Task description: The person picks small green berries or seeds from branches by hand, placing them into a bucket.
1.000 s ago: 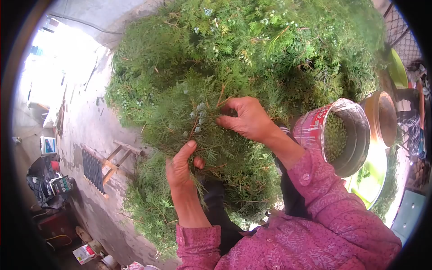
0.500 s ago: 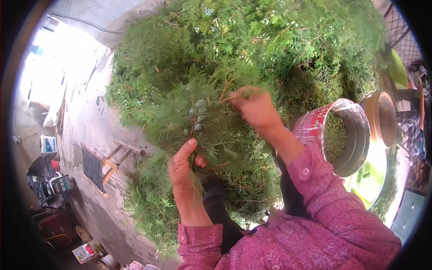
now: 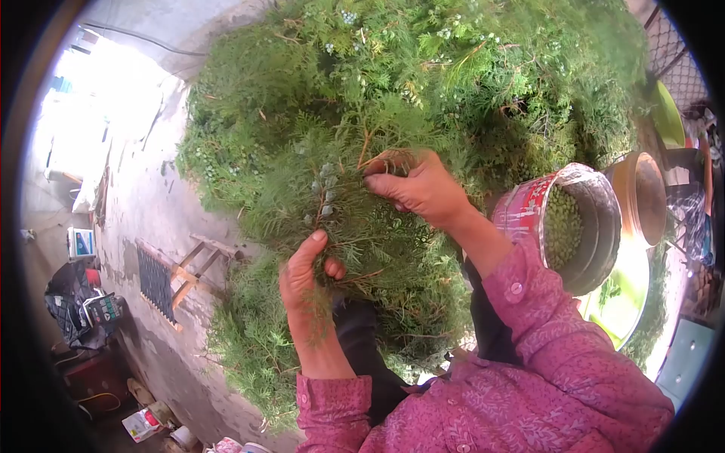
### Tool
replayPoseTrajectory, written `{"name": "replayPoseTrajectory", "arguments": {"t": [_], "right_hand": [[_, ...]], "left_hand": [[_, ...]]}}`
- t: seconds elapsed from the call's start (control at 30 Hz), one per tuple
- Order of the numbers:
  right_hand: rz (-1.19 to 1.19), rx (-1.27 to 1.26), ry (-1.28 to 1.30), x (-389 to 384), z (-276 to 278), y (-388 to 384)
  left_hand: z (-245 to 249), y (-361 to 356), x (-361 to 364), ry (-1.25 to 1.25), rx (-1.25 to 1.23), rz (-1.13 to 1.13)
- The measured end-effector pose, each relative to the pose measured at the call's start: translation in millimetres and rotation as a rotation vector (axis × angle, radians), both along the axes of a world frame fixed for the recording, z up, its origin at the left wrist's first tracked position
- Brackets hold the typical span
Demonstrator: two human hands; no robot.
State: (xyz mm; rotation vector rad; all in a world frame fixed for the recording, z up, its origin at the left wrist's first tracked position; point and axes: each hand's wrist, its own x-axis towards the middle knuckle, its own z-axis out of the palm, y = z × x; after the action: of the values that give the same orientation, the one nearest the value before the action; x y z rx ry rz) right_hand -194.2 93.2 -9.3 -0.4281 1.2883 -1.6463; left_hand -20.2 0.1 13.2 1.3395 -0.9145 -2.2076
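Note:
My left hand [image 3: 306, 275] is closed around a feathery green conifer branch [image 3: 343, 238], thumb on top near its woody stem. Small blue-green cones [image 3: 327, 189] cluster along that stem just above the thumb. At the branch's upper right, my right hand [image 3: 419, 187] is closed with thumb and fingers pinched on a brown twig [image 3: 380, 159]. Whether a cone is also between those fingertips cannot be seen. Behind both hands rises a large heap of cut conifer branches [image 3: 483, 83], dotted with more pale cones.
To the right stands a red-and-silver bucket [image 3: 521, 208] partly filled with small green cones [image 3: 563, 226]. Beside it are a brown pot [image 3: 651, 198] and a bright green basin [image 3: 630, 294]. A small wooden-framed stool [image 3: 189, 279] lies on the concrete floor at left.
My right hand has shifted slightly left and down, and its fingers now show pinched together. My left hand has barely moved, still holding the branch.

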Motion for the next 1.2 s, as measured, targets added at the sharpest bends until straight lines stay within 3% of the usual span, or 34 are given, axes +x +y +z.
{"name": "replayPoseTrajectory", "arguments": {"t": [0.07,0.2,0.27,0.4,0.47,0.67,0.8,0.87,0.9,0.97,1.03,1.1,1.2], "right_hand": [[-0.085,-0.157,0.468,6,-17,-6],[-0.038,-0.188,0.567,9,-15,-2],[0.114,0.001,0.424,10,-5,2],[0.239,0.179,0.436,9,3,5],[0.094,-0.167,0.68,13,-9,2],[0.062,-0.075,0.969,16,-8,3],[0.031,-0.09,0.971,20,-1,0],[-0.122,-0.077,0.656,23,-1,-4],[-0.123,-0.083,0.662,16,1,-2],[-0.323,-0.075,-0.423,-4,6,13],[-0.297,-0.324,-0.437,-13,8,43],[-0.528,-0.199,-0.271,-14,13,82],[-0.811,-0.073,0.084,-16,29,159]], "left_hand": [[1,1,-2,-0.006,-0.019,-0.024],[5,3,-5,-0.043,-0.033,0.03],[4,2,-4,-0.013,-0.018,0.026],[3,1,-2,-0.011,-0.013,0.012],[1,-1,2,0.027,0.013,-0.015],[-5,-3,2,0.072,0.077,0.06],[-1,1,0,0.054,0.078,0.041],[2,4,-1,0.065,0.081,0.036],[1,5,0,0.072,0.075,0.037],[-6,10,6,0.116,0.03,0.029],[-5,23,18,0.162,0.03,0.054],[-6,32,34,0.205,0.026,0.068],[-10,51,60,0.509,0.245,0.054]]}}
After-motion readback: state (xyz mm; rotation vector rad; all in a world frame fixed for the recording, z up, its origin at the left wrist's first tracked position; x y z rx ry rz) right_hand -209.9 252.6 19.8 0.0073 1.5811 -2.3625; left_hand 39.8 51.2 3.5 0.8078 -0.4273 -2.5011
